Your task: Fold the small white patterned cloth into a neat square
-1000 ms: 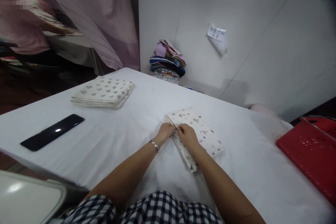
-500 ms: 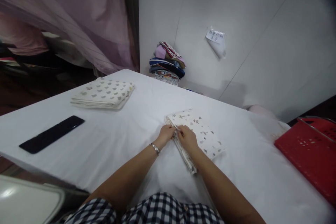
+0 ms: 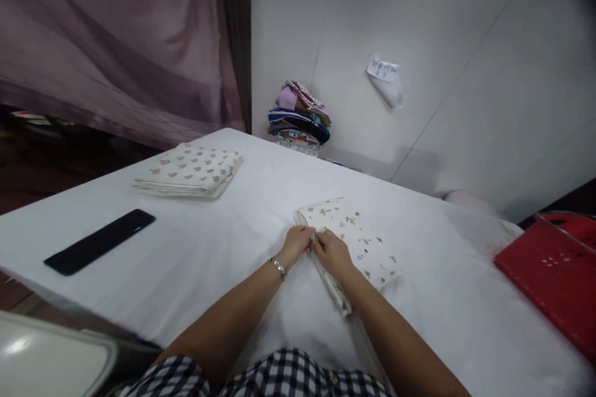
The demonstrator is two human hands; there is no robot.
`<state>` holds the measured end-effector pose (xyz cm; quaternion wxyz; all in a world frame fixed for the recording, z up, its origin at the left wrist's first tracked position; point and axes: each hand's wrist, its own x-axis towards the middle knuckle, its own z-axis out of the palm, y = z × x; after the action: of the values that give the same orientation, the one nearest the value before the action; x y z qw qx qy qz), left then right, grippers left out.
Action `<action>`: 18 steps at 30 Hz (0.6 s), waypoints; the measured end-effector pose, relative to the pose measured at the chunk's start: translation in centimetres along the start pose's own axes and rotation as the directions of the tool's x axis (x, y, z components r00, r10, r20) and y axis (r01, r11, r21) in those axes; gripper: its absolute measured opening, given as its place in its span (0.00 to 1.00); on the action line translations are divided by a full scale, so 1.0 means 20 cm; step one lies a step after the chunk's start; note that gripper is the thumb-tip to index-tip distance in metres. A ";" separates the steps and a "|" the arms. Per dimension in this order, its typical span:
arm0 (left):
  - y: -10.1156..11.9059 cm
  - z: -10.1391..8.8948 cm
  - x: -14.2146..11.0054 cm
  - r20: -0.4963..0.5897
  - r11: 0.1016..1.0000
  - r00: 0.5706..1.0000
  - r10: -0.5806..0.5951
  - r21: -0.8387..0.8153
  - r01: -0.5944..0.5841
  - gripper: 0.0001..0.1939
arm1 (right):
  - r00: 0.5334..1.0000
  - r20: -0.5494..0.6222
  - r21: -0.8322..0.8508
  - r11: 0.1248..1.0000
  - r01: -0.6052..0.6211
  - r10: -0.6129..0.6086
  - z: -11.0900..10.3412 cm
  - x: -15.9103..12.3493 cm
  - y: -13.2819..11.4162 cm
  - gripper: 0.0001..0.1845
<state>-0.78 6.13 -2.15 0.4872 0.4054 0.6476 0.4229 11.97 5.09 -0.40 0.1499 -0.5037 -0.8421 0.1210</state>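
Note:
On the white-covered table in front of me lies a folded white cloth printed with small brown and grey figures. My left hand pinches the layered near edge of this cloth. Close beside it, almost touching, my right hand pinches the same edge, its fingertips curled over the top layer. Both hands are closed, and the exact spot between the fingertips is hidden. A second folded white cloth with grey prints rests at the far left of the table.
A black phone-like slab lies on the left. At the right edge stands a red basket with a metal handle. Folded fabrics are stacked beyond the table by the wall. A pink curtain hangs at the left; a white-topped surface sits below.
The curtain at the left has swung down and now covers the person in pink seen behind it. My hands keep their pinch on the cloth's edge with barely any movement.

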 end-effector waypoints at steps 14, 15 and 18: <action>-0.02 0.02 0.05 -0.099 0.995 0.995 0.010 0.100 0.000 0.09 | 0.997 -0.068 0.070 0.997 -0.025 0.030 -0.06 -0.29 0.01 0.11; -0.02 0.02 0.05 -0.104 0.995 0.995 0.010 0.096 0.000 0.09 | 0.996 -0.074 0.078 0.996 -0.038 0.044 -0.06 -0.31 0.01 0.11; -0.02 0.03 0.06 -0.114 0.997 0.994 0.000 0.078 0.009 0.10 | 0.992 -0.108 0.089 0.994 -0.060 0.070 -0.04 -0.39 0.02 0.10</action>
<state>-0.56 7.31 -3.00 0.4343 0.3980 0.6913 0.4183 16.10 -1.53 -0.74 0.2138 -0.5299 -0.8097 0.1337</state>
